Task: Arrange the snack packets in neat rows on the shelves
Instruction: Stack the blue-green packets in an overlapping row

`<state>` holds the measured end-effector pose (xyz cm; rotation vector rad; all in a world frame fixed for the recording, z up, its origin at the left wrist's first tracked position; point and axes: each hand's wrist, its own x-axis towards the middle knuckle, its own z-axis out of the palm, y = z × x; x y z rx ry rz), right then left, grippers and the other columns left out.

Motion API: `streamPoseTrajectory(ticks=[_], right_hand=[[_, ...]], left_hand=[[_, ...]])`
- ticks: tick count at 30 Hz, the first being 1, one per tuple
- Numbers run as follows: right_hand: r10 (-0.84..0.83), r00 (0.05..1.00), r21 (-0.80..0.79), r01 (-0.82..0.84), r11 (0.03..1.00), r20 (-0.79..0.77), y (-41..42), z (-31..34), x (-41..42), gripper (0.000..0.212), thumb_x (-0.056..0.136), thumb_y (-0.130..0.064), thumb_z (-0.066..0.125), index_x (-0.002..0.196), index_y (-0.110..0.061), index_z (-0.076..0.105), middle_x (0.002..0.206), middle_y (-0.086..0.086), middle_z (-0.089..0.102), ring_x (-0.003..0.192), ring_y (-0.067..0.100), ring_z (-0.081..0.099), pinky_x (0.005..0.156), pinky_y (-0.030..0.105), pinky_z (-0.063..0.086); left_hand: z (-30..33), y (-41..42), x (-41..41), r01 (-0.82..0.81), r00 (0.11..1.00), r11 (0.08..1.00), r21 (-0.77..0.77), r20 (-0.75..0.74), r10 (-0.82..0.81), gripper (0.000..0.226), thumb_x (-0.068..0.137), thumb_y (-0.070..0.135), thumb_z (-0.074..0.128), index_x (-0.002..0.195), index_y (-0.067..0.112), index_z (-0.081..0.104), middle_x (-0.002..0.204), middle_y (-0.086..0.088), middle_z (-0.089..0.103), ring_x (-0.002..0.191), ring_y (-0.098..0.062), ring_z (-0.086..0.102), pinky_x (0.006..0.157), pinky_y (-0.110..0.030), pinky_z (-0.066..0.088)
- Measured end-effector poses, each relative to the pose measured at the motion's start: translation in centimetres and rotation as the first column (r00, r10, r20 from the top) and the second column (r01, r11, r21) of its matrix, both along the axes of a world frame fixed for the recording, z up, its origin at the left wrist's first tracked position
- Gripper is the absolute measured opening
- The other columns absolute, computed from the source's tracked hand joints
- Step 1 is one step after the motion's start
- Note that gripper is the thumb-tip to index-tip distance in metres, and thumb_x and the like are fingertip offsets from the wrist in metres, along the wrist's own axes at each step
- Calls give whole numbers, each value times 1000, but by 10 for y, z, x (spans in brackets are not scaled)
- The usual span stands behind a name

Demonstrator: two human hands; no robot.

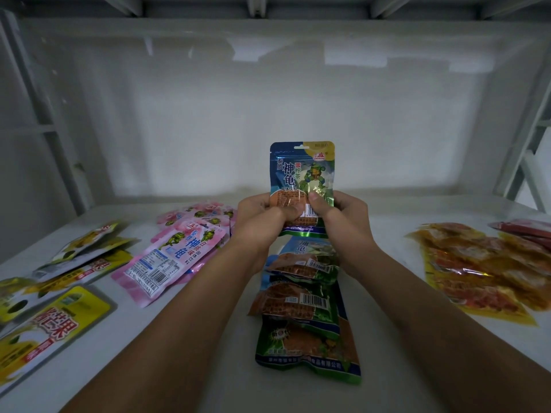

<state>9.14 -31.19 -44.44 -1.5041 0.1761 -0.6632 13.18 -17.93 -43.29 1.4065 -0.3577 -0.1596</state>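
Both hands hold a blue-green snack packet (302,171) upright above the white shelf (208,338). My left hand (262,217) grips its lower left part, thumb across the front. My right hand (343,217) grips the lower right, thumb on the front. Below them a row of several blue-green packets (304,308) lies overlapping on the shelf, running toward me. A pile of pink packets (176,251) lies to the left.
Yellow packets (50,317) lie scattered at the near left. Orange-yellow packets (483,269) and a red one (524,228) lie at the right. The shelf's white back wall (268,114) stands behind, with metal uprights at both sides and another shelf overhead.
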Motion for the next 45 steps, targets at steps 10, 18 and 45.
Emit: streamPoseTrajectory(ticks=[10,18,45], right_hand=[[88,996,97,-88,991,2,3,7,-7,9,98,-9,65,96,-6,74,82,9,77,69,20,75,60,32,62],[79,997,142,-82,986,27,3,8,-9,17,100,-17,68,107,-1,73,99,18,78,78,27,77,72,43,64],[69,997,97,-73,993,40,7,8,-6,29,101,-35,67,107,-7,75,97,15,79,82,30,79,71,41,66]], left_hand=[[2,3,1,-20,998,997,-75,-66,16,17,99,14,70,103,-2,74,98,-19,79,87,-31,78,75,-37,64],[5,2,-5,-18,998,1000,-17,-65,17,14,96,17,71,102,6,76,95,-13,81,78,-25,77,68,-33,63],[9,1,-10,-32,999,995,-89,9,33,15,103,21,65,100,12,77,90,-10,80,77,-24,77,67,-36,64]])
